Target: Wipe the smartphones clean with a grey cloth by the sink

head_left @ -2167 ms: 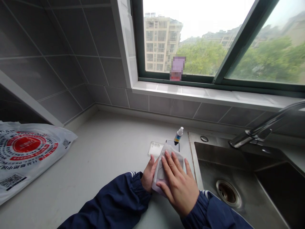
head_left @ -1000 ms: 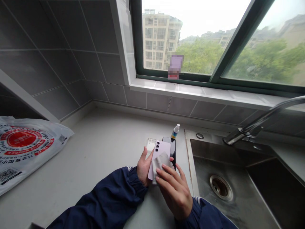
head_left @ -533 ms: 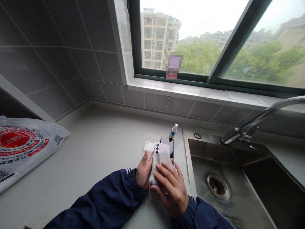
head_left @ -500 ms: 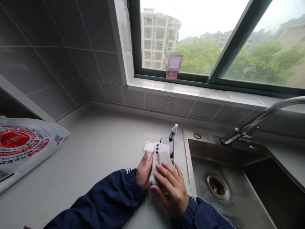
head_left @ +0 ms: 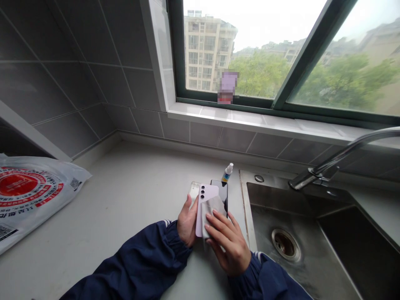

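My left hand [head_left: 187, 223] grips a pale purple phone [head_left: 200, 216] by its left side, its back with three camera lenses facing up. A thin grey cloth [head_left: 212, 204] lies over the right part of that back. My right hand [head_left: 229, 241] presses the cloth against the phone with its fingers stretched over it. Behind the held phone, a second, dark-screened phone [head_left: 223, 189] lies on the counter. A clear phone case [head_left: 194, 189] is beside it, partly covered by the held phone. Near the dark phone's far end is a small spray bottle [head_left: 228, 171] with a white top.
A steel sink [head_left: 259, 221] with a drain is to the right, under a chrome faucet [head_left: 325, 162]. On the left of the white counter [head_left: 131, 179] rests a plastic bag [head_left: 37, 191] with red print. A window [head_left: 256, 50] is above the tiled wall.
The cloth and my right hand have shifted to the right across the phone, baring more of its left side. The phone has moved slightly left, over more of the clear case.
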The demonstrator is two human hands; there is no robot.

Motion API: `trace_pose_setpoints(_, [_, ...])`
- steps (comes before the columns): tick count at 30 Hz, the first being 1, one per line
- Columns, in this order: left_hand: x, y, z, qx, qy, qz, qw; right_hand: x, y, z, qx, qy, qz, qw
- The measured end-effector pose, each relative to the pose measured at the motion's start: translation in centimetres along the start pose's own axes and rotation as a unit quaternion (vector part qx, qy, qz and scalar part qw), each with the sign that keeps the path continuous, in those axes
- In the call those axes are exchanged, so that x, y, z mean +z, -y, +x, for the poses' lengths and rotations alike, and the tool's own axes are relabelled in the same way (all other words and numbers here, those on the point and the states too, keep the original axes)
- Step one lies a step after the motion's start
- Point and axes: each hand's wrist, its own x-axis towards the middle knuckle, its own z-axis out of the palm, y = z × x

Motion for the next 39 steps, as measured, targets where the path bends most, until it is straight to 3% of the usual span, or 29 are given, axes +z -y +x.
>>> trace_pose_setpoints(39, [-0.1,0.9,-0.7,-0.007,0.004,0.021,1.0,0.6,1.6,0.5,0.042,-0.033,0.033,0.998])
